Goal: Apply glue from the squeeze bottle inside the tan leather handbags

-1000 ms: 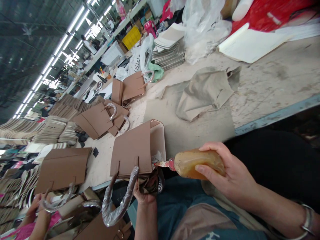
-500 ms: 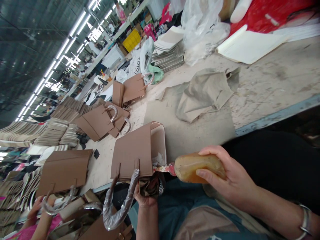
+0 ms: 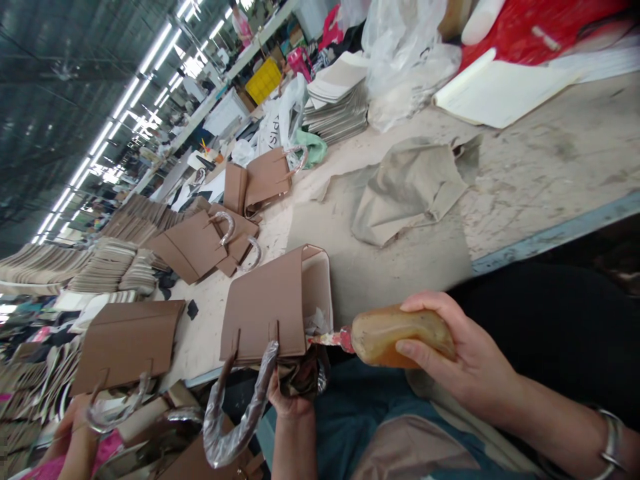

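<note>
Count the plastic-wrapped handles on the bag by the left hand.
2: the front handle hangs below the brown bag, left of the left hand; the back handle peeks out right of that hand, mostly hidden.

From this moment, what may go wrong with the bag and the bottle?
Squeezing the translucent amber bottle too hard with the right hand might push out too much of its contents, as the stained red nozzle points at the edge of the smooth brown bag.

The left hand is at the glossy dark brown fabric just below the nozzle tip, so a drip could mark either.
</note>
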Tool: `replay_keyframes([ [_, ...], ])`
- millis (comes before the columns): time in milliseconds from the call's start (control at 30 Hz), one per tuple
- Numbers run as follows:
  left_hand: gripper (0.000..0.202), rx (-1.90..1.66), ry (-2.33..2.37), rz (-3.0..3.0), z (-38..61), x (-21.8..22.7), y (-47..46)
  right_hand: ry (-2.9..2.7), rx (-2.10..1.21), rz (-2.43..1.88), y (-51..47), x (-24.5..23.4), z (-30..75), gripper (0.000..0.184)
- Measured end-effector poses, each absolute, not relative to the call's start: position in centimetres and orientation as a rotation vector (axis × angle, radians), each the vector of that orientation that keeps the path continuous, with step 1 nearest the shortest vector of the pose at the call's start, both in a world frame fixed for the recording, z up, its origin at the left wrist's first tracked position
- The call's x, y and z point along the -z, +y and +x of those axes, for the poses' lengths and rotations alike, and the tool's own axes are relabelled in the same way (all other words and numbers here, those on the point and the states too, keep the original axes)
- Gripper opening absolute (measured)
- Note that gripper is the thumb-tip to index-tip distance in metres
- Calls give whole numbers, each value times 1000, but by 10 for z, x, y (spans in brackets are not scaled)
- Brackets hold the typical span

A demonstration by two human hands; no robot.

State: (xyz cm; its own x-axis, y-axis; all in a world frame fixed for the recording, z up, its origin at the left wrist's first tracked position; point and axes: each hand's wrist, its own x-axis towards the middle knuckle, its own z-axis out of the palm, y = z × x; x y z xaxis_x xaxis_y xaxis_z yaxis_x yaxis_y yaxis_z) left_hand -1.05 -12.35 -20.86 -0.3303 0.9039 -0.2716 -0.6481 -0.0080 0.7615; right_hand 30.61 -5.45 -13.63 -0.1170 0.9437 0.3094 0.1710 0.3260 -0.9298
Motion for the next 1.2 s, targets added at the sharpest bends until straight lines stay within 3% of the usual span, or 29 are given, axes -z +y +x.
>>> replay_keyframes([
  [367,24,-1622,947,345,-16,211,-128,-1588,-905,-1020,-53,140,308,21],
  [1000,34,-1568,876,410,-1,195,-119,-1499,-873,-1082,-55,139,307,24],
  [1200,26,-1598,853,466,0,197,-120,-1382,-1233,-1076,-55,137,300,23],
])
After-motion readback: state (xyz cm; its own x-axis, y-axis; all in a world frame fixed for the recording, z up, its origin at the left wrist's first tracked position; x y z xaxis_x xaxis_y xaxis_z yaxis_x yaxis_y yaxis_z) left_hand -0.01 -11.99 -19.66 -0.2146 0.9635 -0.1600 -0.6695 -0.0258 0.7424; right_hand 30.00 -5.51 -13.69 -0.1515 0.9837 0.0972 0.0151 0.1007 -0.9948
